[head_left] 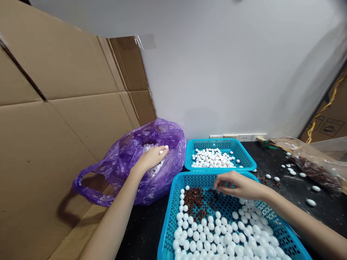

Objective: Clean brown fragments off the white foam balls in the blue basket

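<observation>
My left hand (153,158) is over the mouth of a purple plastic bag (123,153), with small white balls (166,147) between its thumb and fingers. More white balls of that kind lie inside the bag under the hand. Above the near blue basket (177,180), my right hand (233,184) hangs palm down, fingers curled and tips together; whatever they pinch is too small to make out. Below its fingertips are dark brown flakes (193,198). White egg-shaped balls (210,237) cover the front and sides of this basket.
Behind stands a second blue basket (248,157) with smaller white balls. On the black tabletop (294,195) at right are loose white balls and a clear bag (322,166) of brown material. Cardboard (81,119) rises at left, and a white wall (217,72) stands behind.
</observation>
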